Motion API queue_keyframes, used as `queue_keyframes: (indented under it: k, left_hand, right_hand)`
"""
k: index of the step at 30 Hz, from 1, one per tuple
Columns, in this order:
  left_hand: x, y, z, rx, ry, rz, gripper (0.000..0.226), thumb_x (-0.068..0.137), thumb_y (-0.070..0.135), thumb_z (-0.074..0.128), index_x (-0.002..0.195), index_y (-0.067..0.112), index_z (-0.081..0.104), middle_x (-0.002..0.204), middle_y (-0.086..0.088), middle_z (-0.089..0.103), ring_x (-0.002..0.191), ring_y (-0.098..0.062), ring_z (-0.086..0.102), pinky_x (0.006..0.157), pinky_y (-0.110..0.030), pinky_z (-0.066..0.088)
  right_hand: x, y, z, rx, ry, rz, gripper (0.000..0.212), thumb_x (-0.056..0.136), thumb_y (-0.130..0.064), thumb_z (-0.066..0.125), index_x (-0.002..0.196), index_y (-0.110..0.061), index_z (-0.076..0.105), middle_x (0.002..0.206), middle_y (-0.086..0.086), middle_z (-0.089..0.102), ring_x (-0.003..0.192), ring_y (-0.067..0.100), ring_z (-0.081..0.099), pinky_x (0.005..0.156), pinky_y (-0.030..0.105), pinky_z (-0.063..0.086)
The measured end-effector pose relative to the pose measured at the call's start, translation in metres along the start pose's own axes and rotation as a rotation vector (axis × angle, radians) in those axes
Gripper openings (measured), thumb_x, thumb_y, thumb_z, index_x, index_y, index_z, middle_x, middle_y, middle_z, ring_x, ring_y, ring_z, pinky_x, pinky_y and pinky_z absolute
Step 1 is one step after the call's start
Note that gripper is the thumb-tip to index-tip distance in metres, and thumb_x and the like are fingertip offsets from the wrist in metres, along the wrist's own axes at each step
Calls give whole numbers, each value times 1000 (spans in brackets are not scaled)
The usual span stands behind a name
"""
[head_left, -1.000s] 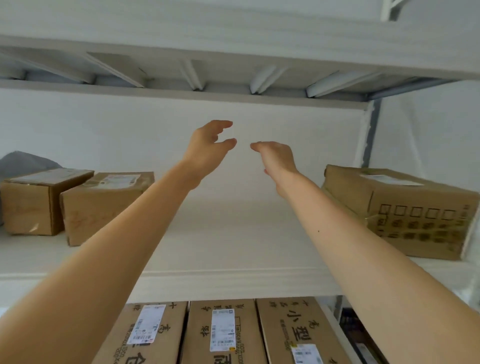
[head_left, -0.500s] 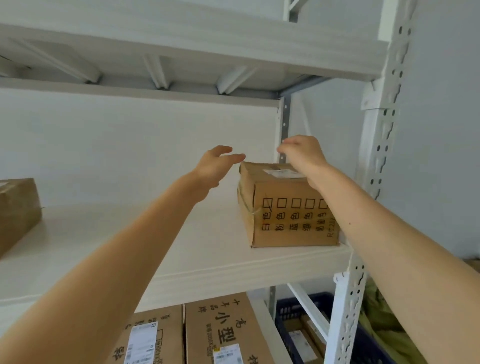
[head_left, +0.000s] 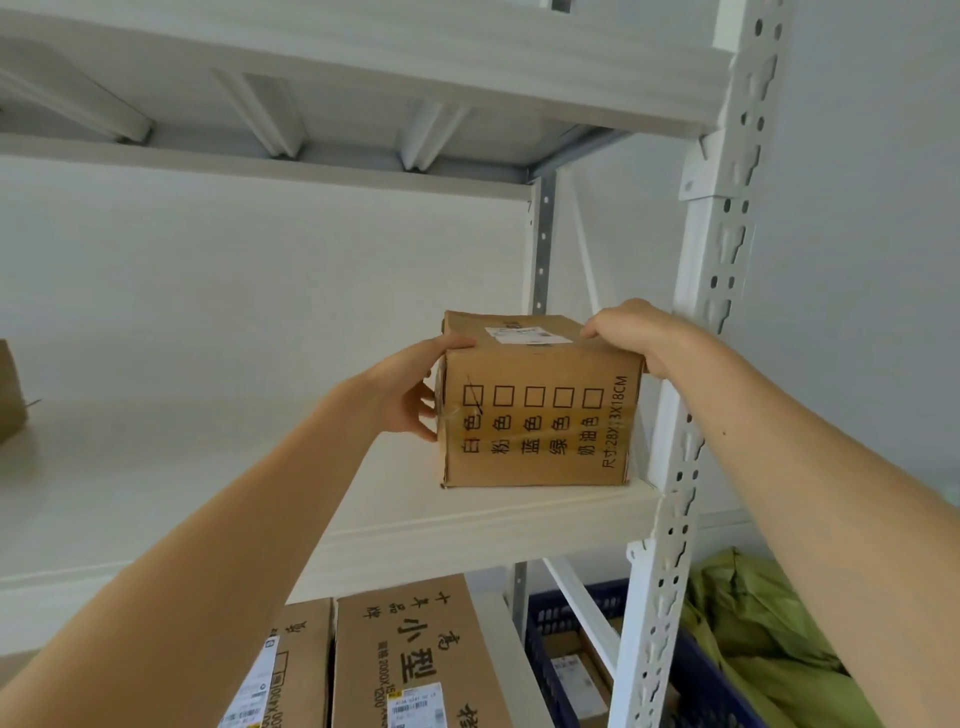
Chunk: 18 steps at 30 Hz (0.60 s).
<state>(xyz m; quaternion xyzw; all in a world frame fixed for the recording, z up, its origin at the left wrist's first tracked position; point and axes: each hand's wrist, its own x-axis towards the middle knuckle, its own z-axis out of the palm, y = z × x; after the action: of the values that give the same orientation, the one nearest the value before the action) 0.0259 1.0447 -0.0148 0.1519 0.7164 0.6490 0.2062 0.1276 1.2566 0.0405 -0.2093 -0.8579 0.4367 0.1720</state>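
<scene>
A brown cardboard box (head_left: 540, 415) with black printed squares and characters and a white label on top sits at the right end of a white shelf (head_left: 467, 525). My left hand (head_left: 410, 389) grips its left side, thumb on the top edge and fingers against the side face. My right hand (head_left: 631, 330) curls over the box's top right corner. Both forearms reach up from below.
A white perforated upright post (head_left: 691, 415) stands just right of the box. Another shelf board (head_left: 363, 67) runs overhead. Cardboard boxes (head_left: 415, 660) fill the shelf below, a blue crate (head_left: 550, 613) and green bag (head_left: 769, 634) lie lower right, and a box edge (head_left: 10, 395) shows far left.
The view swung right and closed in on the box. Both hands, held open in the air before, now hold the box at its left side and top right corner.
</scene>
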Motion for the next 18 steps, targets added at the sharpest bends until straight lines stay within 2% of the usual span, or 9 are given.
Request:
queue_keyframes:
  k: [3, 5, 8, 11, 15, 18]
  left_hand:
    - [0, -4, -7, -36, 10, -27, 75, 80, 54, 72, 136, 9, 51, 114, -15, 62, 100, -35, 66, 97, -63, 49]
    - [-4, -5, -11, -25, 8, -43, 66, 84, 53, 68, 132, 9, 55, 117, -13, 64, 105, -36, 65, 100, -63, 47]
    - [-11, -7, -21, -10, 21, -61, 67, 83, 54, 69, 132, 12, 53, 126, -14, 62, 116, -40, 60, 102, -66, 43]
    - [-19, -7, -32, -22, 46, -59, 63, 83, 54, 68, 131, 15, 55, 128, -16, 61, 115, -44, 60, 100, -69, 43]
    - [-29, -13, -48, -58, 78, -12, 51, 86, 54, 64, 127, 24, 56, 128, -22, 58, 110, -48, 63, 97, -72, 43]
    - [-32, -21, -61, -133, 127, 29, 65, 82, 61, 66, 136, 29, 49, 132, -21, 55, 114, -50, 59, 94, -77, 40]
  right_hand:
    - [5, 10, 6, 181, -110, 62, 23, 97, -16, 54, 117, -5, 57, 88, 11, 64, 69, 20, 61, 61, 29, 49]
    - [6, 15, 8, 321, -191, 126, 22, 97, -22, 56, 115, -9, 57, 82, 9, 65, 68, 21, 63, 64, 31, 52]
    - [10, 15, 13, 400, -270, 171, 30, 91, -27, 64, 117, -14, 58, 87, 11, 67, 79, 27, 67, 76, 39, 55]
    - [11, 9, 25, 449, -299, 141, 33, 91, -25, 64, 121, -13, 57, 93, 12, 67, 81, 28, 68, 69, 39, 56]
    - [11, 1, 45, 539, -305, 60, 33, 90, -19, 64, 122, -12, 59, 101, 13, 70, 90, 28, 68, 72, 39, 56]
    - [11, -3, 58, 584, -315, 14, 33, 87, -18, 65, 120, -13, 61, 103, 12, 70, 90, 28, 67, 70, 38, 54]
